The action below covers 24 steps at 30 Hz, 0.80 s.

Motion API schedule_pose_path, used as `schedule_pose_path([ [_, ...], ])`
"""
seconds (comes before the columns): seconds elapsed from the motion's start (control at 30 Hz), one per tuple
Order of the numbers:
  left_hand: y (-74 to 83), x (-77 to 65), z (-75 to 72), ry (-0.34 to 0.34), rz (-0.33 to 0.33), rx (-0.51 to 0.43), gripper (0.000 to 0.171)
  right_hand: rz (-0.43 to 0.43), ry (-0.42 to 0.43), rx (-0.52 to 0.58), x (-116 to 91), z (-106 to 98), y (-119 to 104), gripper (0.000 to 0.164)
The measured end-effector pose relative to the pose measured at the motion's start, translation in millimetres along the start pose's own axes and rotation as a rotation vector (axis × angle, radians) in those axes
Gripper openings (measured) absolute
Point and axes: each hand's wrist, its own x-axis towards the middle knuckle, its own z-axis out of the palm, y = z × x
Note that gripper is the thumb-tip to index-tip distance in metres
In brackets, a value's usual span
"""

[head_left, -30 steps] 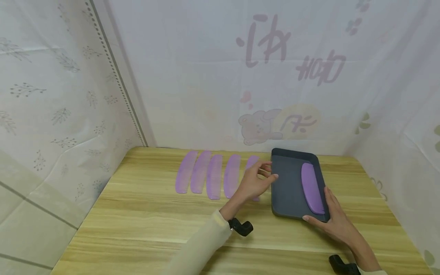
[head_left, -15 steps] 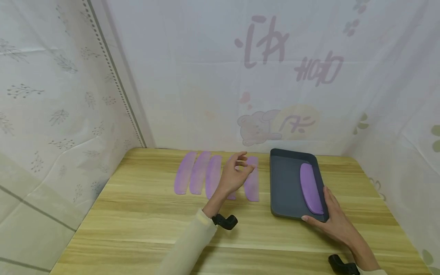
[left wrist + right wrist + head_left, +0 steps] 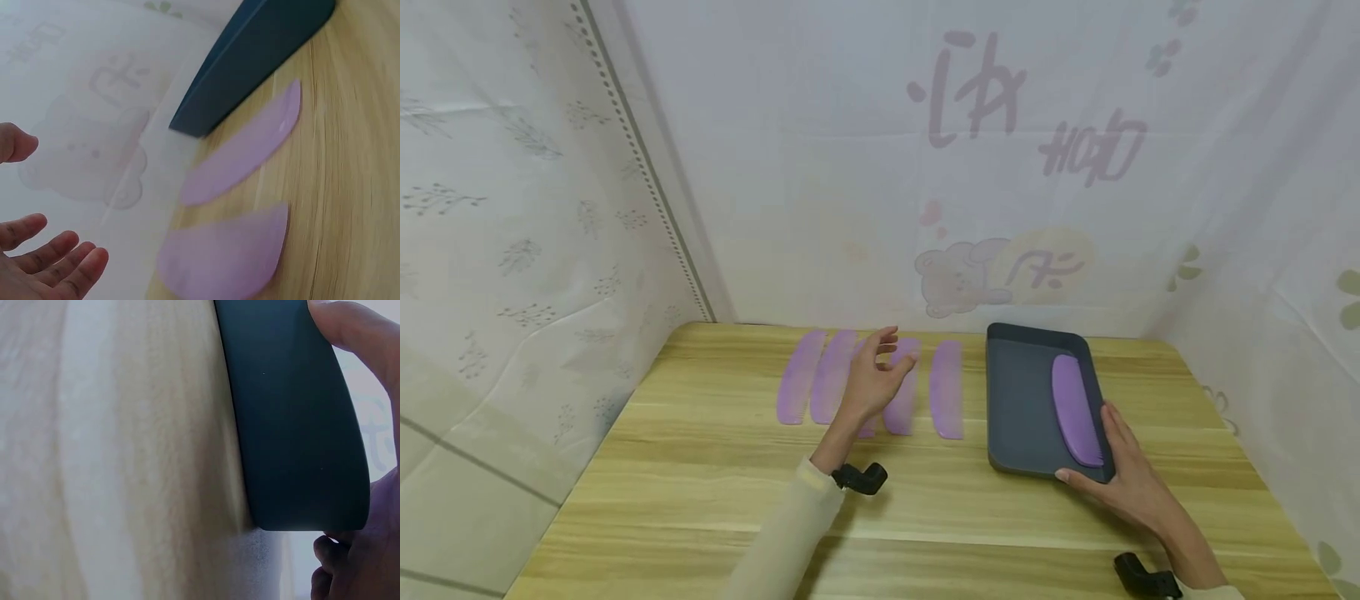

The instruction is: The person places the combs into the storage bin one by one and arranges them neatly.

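Note:
In the head view my left hand (image 3: 871, 383) hovers with loosely bent fingers over a row of several pale purple combs, holding nothing. It hides most of the middle comb (image 3: 867, 432); the rightmost comb (image 3: 946, 392) lies fully visible. Fingers and thumb stand well apart in the left wrist view, away from the blurred comb (image 3: 228, 253) below. My right hand (image 3: 1135, 492) grips the near right corner of a dark grey tray (image 3: 1026, 408), thumb on the near rim and fingers along the right side. Inside the tray, a deeper purple comb (image 3: 1075, 412) lies along the right wall.
All of this is on a wood-grain table (image 3: 970, 517). A pale printed curtain (image 3: 820, 192) hangs along its back edge and more cloth hangs at both sides. Black wrist cameras sit on both wrists, the left camera (image 3: 861, 478) low above the table.
My left hand has moved left from the tray's left edge to above the middle of the comb row. My right hand, the tray and the combs stay as they were.

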Motion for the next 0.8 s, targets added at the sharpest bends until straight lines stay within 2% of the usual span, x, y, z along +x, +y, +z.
schedule_pose_path([
  [0.17,-8.9,1.4,-14.1,0.026,0.009,0.055,0.068,-0.01,0.009,-0.007,-0.4,1.6,-1.1,0.126],
  [0.63,-22.5,-1.4,-56.2,-0.01,0.003,0.226,0.085,0.006,0.009,-0.014,-1.3,1.6,-4.4,0.126],
  [0.8,-25.2,-2.6,-70.8,-0.012,0.001,0.252,0.089,0.002,0.015,-0.007,-1.3,2.2,-2.2,0.126],
])
